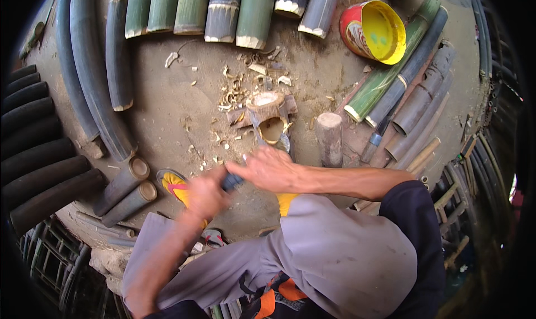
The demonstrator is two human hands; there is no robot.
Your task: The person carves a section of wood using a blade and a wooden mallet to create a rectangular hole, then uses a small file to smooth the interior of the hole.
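Note:
My left hand (pixel 206 195) is smeared by motion, its fingers closed around a dark blue-grey cylindrical piece (pixel 231 181). The kind of this piece does not show, as the hand covers most of it. My right hand (pixel 269 167) lies just beyond and to the right, fingers curled and thumb toward the left hand; what it grips is hidden. Directly past its knuckles, a hollow cut bamboo end (pixel 272 130) faces me beside a pale-topped wooden block (pixel 265 99). A greyish flat edge shows by the bamboo's right side.
Curled shavings (pixel 230 95) litter the ground. Green and dark bamboo poles (pixel 257 17) lie across the far side, with more at left and right. A yellow-lined red bucket (pixel 385 33) lies at far right. A short wooden post (pixel 329 139) stands right of my hands. My yellow-socked foot (pixel 174 184) is at left.

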